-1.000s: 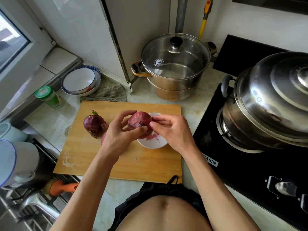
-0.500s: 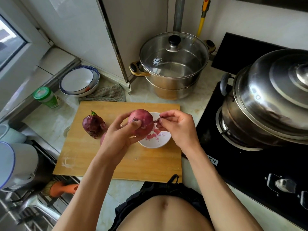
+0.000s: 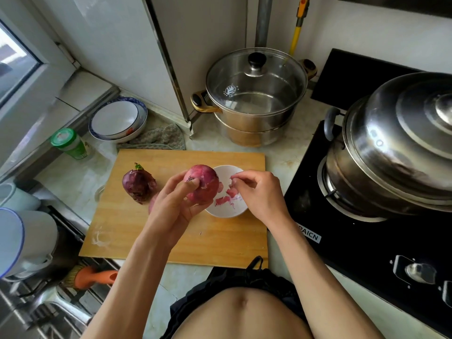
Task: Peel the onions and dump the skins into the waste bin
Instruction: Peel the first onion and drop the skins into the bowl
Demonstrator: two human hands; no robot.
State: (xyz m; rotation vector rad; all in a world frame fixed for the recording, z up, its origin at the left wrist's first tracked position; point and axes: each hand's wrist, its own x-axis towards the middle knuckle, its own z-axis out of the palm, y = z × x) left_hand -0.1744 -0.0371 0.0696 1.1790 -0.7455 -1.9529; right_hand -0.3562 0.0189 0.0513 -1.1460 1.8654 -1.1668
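Note:
My left hand (image 3: 175,206) grips a partly peeled red onion (image 3: 204,183) just above the wooden cutting board (image 3: 127,231), its thumb across the onion's top. Right of it, my right hand (image 3: 256,192) hovers over a small white bowl (image 3: 223,212) with fingertips pinched together; whether a scrap of skin is between them I cannot tell. Pink skin pieces (image 3: 226,195) lie in the bowl. A darker unpeeled onion (image 3: 139,183) with a green sprout sits on the board to the left. Another onion (image 3: 152,204) peeks out behind my left wrist. No waste bin shows.
A steel pot with a glass lid (image 3: 254,99) stands behind the board. A black gas stove (image 3: 362,243) carries a large lidded steel pot (image 3: 396,148) on the right. Stacked bowls (image 3: 117,121), a cloth (image 3: 156,139) and a green-capped jar (image 3: 69,143) sit at back left; sink (image 3: 36,302) at lower left.
My right hand pulled away from the onion to the right and now sits over the bowl. My left hand turned the onion slightly; more pink flesh shows.

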